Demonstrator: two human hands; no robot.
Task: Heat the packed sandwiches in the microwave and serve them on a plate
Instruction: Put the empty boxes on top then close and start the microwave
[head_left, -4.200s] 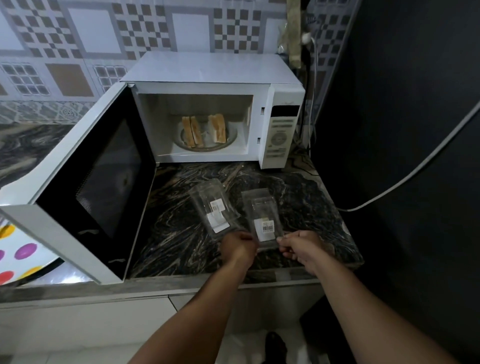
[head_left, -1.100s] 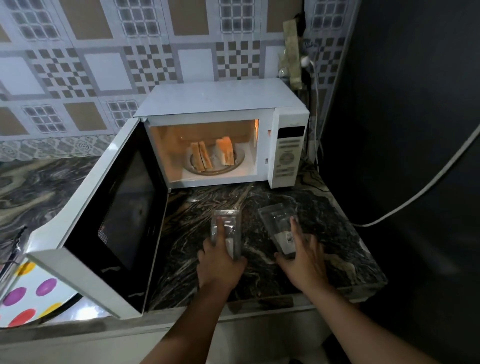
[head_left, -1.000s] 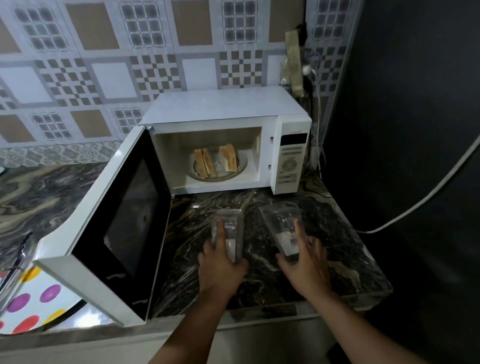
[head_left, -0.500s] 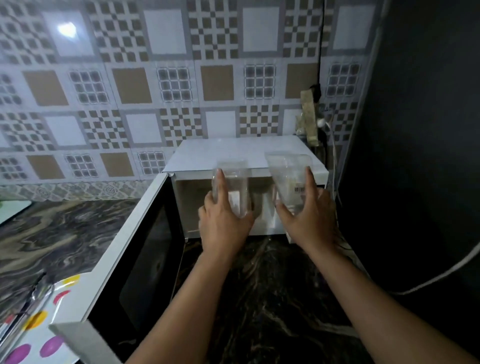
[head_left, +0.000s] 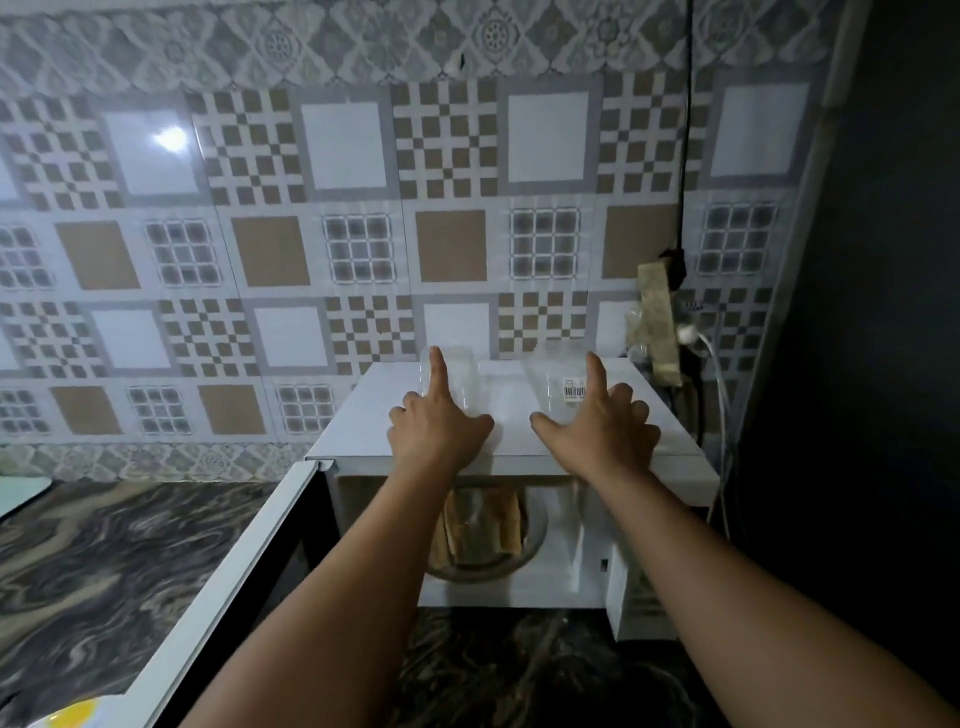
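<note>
Sandwiches (head_left: 480, 525) sit unwrapped on the glass turntable (head_left: 488, 569) inside the microwave (head_left: 511, 457), directly below both hands. By my reading, unpacking and loading are done; closing the door (head_left: 223, 582), which hangs open below and left of the left hand, then heating and plating, remain. On the microwave's top, the left hand (head_left: 441, 431) presses one empty clear sandwich pack (head_left: 457, 376) flat, index finger stretched along it, the other fingers loosely bent beside it. The right hand (head_left: 597, 434), just right of the left, lies spread on the second clear pack (head_left: 563, 387), index extended beside its barcode label (head_left: 574, 389).
</note>
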